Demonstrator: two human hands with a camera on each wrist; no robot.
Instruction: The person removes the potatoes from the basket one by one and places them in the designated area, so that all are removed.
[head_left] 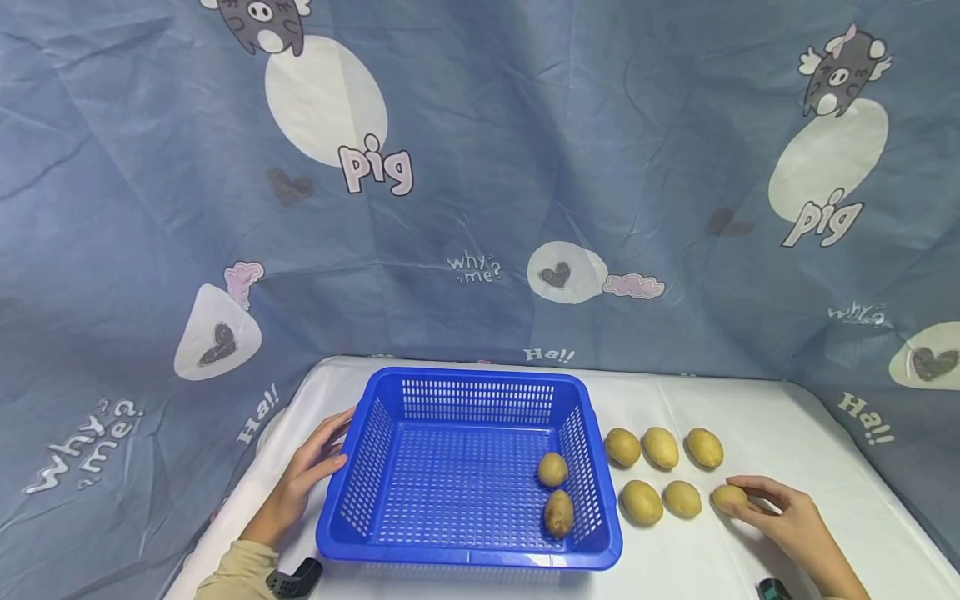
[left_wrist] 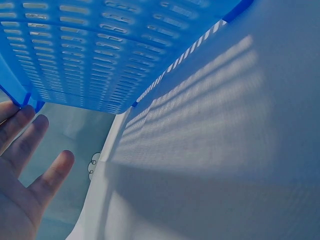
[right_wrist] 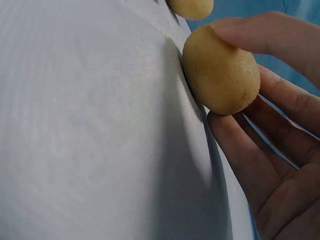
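My right hand point(head_left: 782, 515) pinches a yellow potato point(head_left: 728, 499) low over the white table, at the right end of the near row. In the right wrist view, the thumb and fingers hold that potato point(right_wrist: 220, 72) from opposite sides. A blue plastic basket point(head_left: 468, 557) with slotted walls stands left of the potatoes. Inside it, near its right wall, lie a round potato point(head_left: 552, 470) and a browner potato point(head_left: 558, 514). Beside the basket's left wall is my left hand point(head_left: 303, 471), fingers spread. Its fingertips touch the basket's rim point(left_wrist: 30, 102) in the left wrist view.
Several other potatoes lie in two rows right of the basket, among them one in the far row point(head_left: 705, 448) and one in the near row point(head_left: 682, 499). A blue printed cloth point(head_left: 465, 208) hangs behind and beside the white-covered table point(head_left: 645, 562).
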